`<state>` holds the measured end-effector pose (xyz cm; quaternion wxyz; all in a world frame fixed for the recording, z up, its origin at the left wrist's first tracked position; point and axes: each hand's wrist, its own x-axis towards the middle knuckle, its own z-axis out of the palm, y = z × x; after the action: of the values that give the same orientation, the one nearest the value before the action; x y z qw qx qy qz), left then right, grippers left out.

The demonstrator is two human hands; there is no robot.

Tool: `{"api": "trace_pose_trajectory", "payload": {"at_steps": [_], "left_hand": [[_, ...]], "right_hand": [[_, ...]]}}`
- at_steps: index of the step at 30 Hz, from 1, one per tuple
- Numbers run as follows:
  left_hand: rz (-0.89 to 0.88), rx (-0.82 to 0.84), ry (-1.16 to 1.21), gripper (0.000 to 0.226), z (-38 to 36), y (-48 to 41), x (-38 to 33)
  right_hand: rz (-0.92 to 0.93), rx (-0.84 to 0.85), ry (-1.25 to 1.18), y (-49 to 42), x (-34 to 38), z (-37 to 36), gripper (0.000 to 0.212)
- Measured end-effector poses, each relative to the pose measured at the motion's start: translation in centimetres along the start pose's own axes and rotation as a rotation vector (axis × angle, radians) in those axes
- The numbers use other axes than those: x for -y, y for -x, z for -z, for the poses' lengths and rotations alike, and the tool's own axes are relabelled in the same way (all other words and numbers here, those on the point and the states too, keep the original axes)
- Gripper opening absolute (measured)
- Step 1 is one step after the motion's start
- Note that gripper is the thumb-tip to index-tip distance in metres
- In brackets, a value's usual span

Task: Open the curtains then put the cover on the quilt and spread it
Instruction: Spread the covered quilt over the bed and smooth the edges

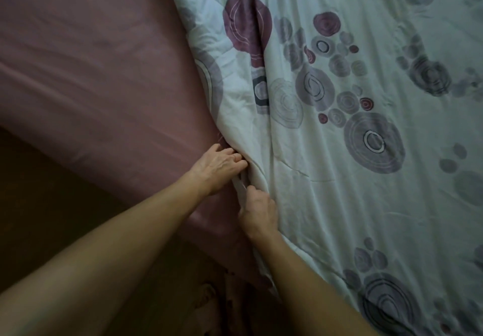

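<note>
Here the quilt (339, 153), already inside its white cover (300, 35) printed with purple and grey circles, lies across the right of the bed, over the mauve sheet (91, 74), with one edge running diagonally from top centre down to the near bed corner. Both hands work that edge. The left hand (219, 168) has its fingertips tucked into the fold of fabric where the edge meets the sheet; its grip appears to pinch the cloth, though the finger ends are hidden in the fold. The right hand (258, 213), just beside and nearer the camera, has its fingers curled into the same bunched edge, clamped on the cover.

Judged from this arrangement, the step in hand is seating the filling into the cover's edge and drawing it straight. To do it well, each hand should hold cover and inner quilt together, not the cover alone, so both layers travel as one. The hands should then part along the seam, pulling outward toward the bed's side to flatten the long creases. The lumped ridge near the left hand suggests the filling is gathered there; it should be eased flat before any spreading.
</note>
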<state>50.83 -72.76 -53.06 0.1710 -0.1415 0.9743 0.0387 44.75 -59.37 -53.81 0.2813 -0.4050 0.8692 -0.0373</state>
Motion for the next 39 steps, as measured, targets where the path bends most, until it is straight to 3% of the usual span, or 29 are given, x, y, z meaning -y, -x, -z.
{"api": "trace_pose_trajectory", "payload": {"at_steps": [3,9,13,17,19,22,26,29,34,39], "left_hand": [[0.028,-0.036,-0.014,0.037,1.1,-1.2,0.5],[0.05,-0.269,0.056,0.018,6.4,-7.0,0.7],[0.0,-0.327,0.012,0.013,9.3,-8.7,1.9],[-0.102,-0.455,0.0,0.008,10.2,-8.3,2.8],[-0.139,-0.42,0.015,0.012,10.0,-8.2,3.6],[-0.195,-0.307,0.043,0.018,9.3,-7.9,5.6],[-0.344,-0.185,-0.043,0.032,8.1,-6.8,7.5],[-0.36,-0.181,-0.007,0.023,8.1,-7.3,8.8],[-0.415,-0.233,0.012,0.029,7.1,-6.8,10.2],[-0.423,-0.162,0.105,0.017,5.2,-2.6,12.2]], "right_hand": [[-0.051,-0.125,-0.146,-0.9,-1.9,3.4,0.02],[-0.181,-0.355,-0.26,-2.7,-6.5,10.3,0.012],[-0.195,-0.357,-0.226,-3.5,-6.5,11.3,0.01],[-0.058,-0.323,-0.232,-4.2,-2.1,10.7,0.034],[-0.065,-0.315,-0.283,-5.2,0.6,10.7,0.033],[-0.151,-0.281,-0.25,-7.0,2.3,10.8,0.013],[-0.219,-0.301,-0.203,-7.0,2.3,10.4,0.015],[-0.259,-0.361,-0.196,-6.1,3.2,9.5,0.016],[-0.286,-0.397,-0.226,-4.2,4.5,7.5,0.01],[-0.231,-0.283,-0.121,-3.2,6.8,4.4,0.031]]}}
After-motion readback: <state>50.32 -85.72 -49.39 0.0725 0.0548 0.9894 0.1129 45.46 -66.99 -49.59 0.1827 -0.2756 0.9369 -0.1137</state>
